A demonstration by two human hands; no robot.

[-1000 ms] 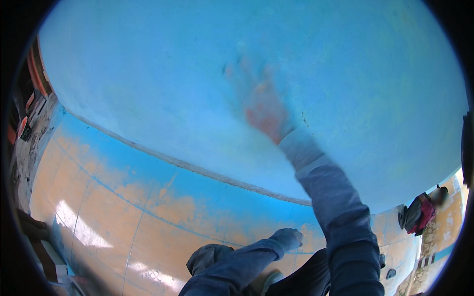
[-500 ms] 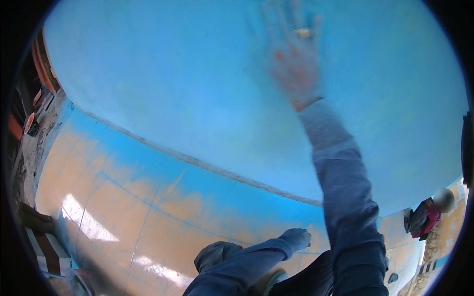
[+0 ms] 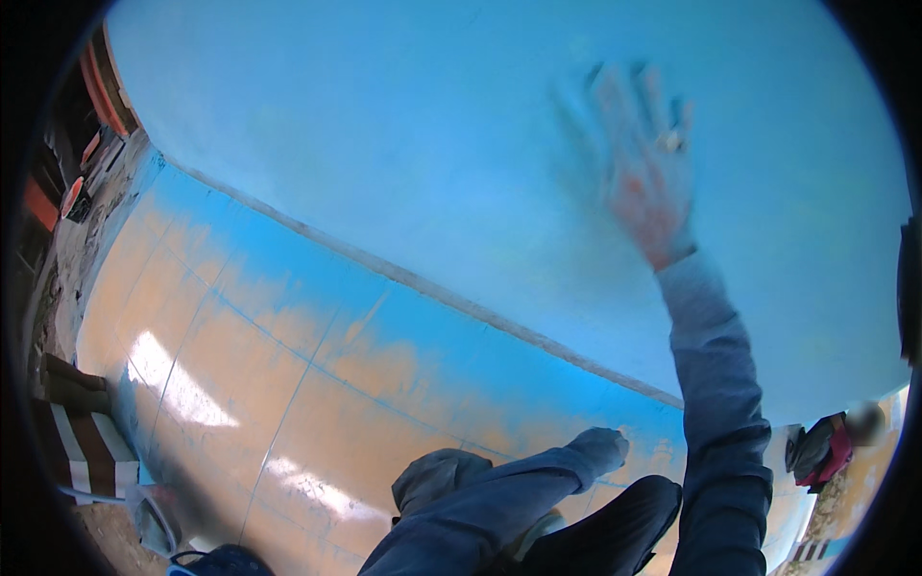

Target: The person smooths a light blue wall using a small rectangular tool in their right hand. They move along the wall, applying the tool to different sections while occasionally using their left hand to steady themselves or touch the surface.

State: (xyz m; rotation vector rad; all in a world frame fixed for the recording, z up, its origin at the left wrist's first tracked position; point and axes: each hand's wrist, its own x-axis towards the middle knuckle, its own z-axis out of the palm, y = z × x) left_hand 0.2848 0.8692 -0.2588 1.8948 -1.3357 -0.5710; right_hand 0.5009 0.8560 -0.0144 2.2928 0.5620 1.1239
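My right hand (image 3: 653, 173) is raised, back toward me, over a broad light-blue painted surface (image 3: 384, 144), with a ring on one finger. Its fingers are spread, blurred, and plainly hold nothing; whether the palm touches the surface is hard to tell. Low in the middle, my left sleeve ends in a dusty grey-blue rounded shape (image 3: 600, 449), seemingly my left hand, near the surface's lower edge. Its fingers cannot be made out. My knees (image 3: 629, 514) are bent below.
Tan tiles (image 3: 317, 413) streaked with blue run along a grey seam (image 3: 432, 288). A striped brown-and-white block (image 3: 106, 451), a grey pail-like container (image 3: 154, 518) and a dark blue item (image 3: 226, 562) sit at lower left. Another person (image 3: 826, 446) is at far right.
My right hand has swept down and to the right across the blue surface, fingers still spread. The view has shifted slightly, bringing the dark blue item into sight.
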